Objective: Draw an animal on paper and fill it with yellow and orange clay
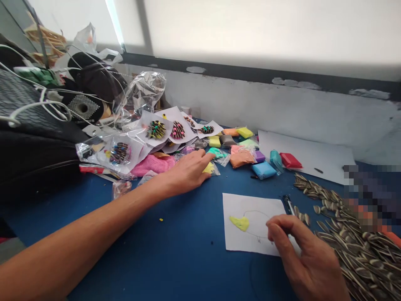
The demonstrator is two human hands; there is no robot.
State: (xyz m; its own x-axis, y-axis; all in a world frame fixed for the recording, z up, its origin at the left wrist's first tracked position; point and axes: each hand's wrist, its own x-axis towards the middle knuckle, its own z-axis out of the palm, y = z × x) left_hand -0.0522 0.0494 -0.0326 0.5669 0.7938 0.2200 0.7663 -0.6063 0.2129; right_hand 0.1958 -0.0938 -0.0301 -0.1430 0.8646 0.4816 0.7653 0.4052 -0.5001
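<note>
My left hand reaches across the blue table to small packets of modelling clay. Its thumb and forefinger are apart, on either side of a yellow clay packet, and the forefinger touches or nearly touches a green clay packet. Over the right part of a white paper sheet is my right hand, thumb and forefinger brought together; whether anything is pinched there is hidden. The sheet bears a pencil-like outline with two small feet, and flattened yellow-green clay covers its left end.
Striped sunflower seeds are heaped at the right, near a dark pen. Several wrapped clay blocks, including blue and red, lie along the back. Seed-and-clay pieces on paper, plastic bags and cables crowd the left.
</note>
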